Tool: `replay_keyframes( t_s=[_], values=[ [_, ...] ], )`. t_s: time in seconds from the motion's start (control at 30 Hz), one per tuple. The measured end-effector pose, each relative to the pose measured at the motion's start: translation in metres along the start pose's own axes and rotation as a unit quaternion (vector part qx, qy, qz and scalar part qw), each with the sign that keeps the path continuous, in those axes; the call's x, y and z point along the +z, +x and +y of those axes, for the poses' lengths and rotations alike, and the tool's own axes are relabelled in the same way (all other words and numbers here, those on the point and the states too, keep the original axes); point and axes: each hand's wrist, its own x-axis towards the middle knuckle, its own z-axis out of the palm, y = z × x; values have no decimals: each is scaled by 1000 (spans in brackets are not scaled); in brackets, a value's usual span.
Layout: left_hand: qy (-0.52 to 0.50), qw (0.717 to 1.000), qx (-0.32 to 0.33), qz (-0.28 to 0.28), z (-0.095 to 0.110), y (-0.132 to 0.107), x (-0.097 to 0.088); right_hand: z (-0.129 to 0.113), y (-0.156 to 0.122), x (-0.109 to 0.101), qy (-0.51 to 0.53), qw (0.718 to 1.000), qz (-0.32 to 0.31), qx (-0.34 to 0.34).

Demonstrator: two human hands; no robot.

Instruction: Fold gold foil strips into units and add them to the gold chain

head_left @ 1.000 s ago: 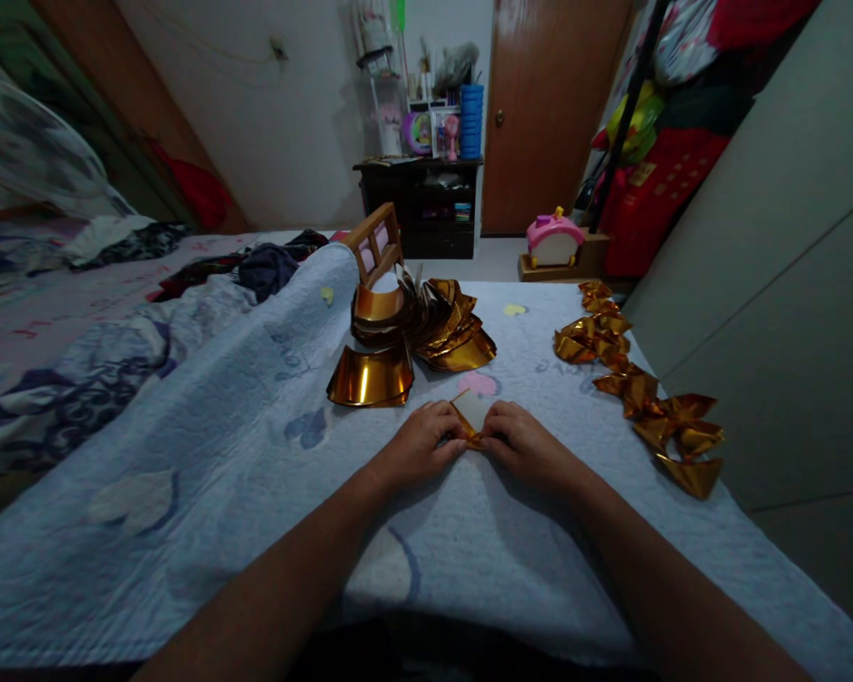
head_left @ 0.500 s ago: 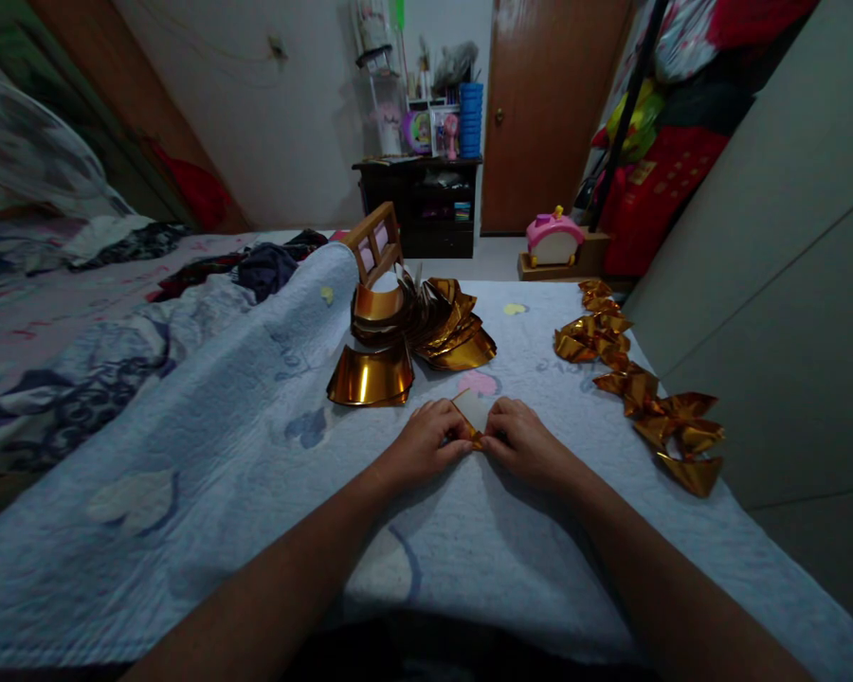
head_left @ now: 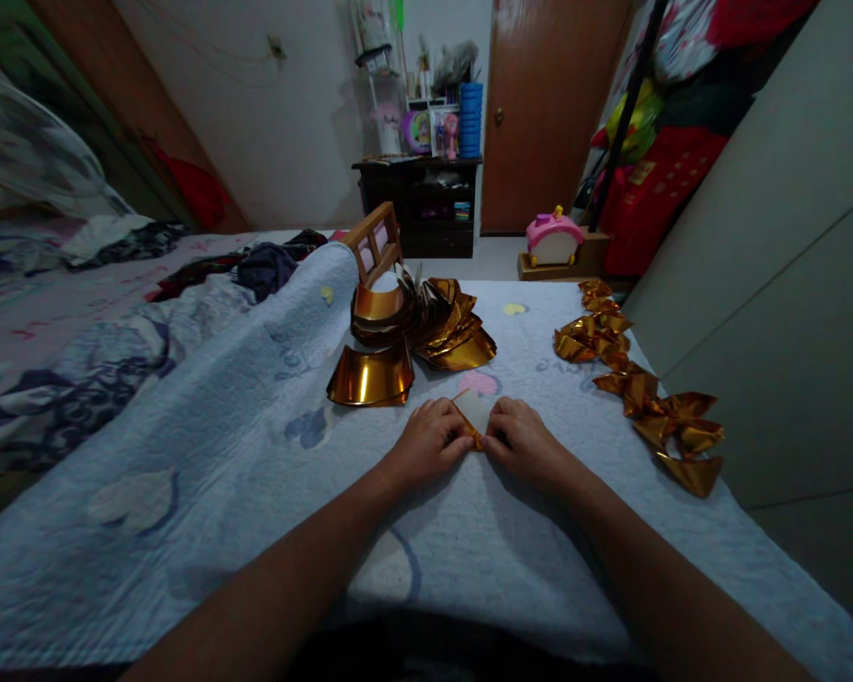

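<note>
A dim bedroom spreads out beyond a pale-blue quilt (head_left: 220, 511), patterned with hearts, that covers the surface in front of the person. A tall pale cabinet (head_left: 774, 284) walls in the right side, and rumpled bedding (head_left: 43, 313) lies over to the left. At the back stand a brown door (head_left: 554, 104) and, just left of it, a low dark cabinet (head_left: 419, 242) with assorted goods on top; a red box (head_left: 661, 180) sits to the door's right. On the far middle of the quilt lies a fanned heap of gold sheets (head_left: 370, 379), curved and shiny, near a small wooden frame (head_left: 390, 223). Folded gold pieces (head_left: 640, 390) trail along the quilt's right edge, well apart from that heap. Beyond the quilt's far edge is a pink toy (head_left: 553, 242). The left hand (head_left: 430, 440) and right hand (head_left: 522, 440) come close together, fingers curled, both pinching one small sheet (head_left: 473, 412) between them, its pale side facing up and gold showing along its near edge, just above the quilt or on it; which, I cannot tell.
</note>
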Motion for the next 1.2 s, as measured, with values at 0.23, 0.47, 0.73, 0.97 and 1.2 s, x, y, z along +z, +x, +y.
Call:
replay_keyframes(
  t_s=[0.23,0.47,0.73,0.97,1.2],
  values=[
    [33,999,-14,16,0,-1,6,0,-1,3,-25,1000,10,3],
    [52,998,-15,16,0,-2,8,0,-1,3,-31,999,16,14],
    [49,998,-21,12,1,-2,7,-1,-1,2,-39,999,11,16],
    [40,999,-24,23,-1,-2,8,-2,-3,2,-55,998,11,15],
    [18,1000,-14,13,0,-2,5,-4,-5,0,-62,998,10,4]
  ],
)
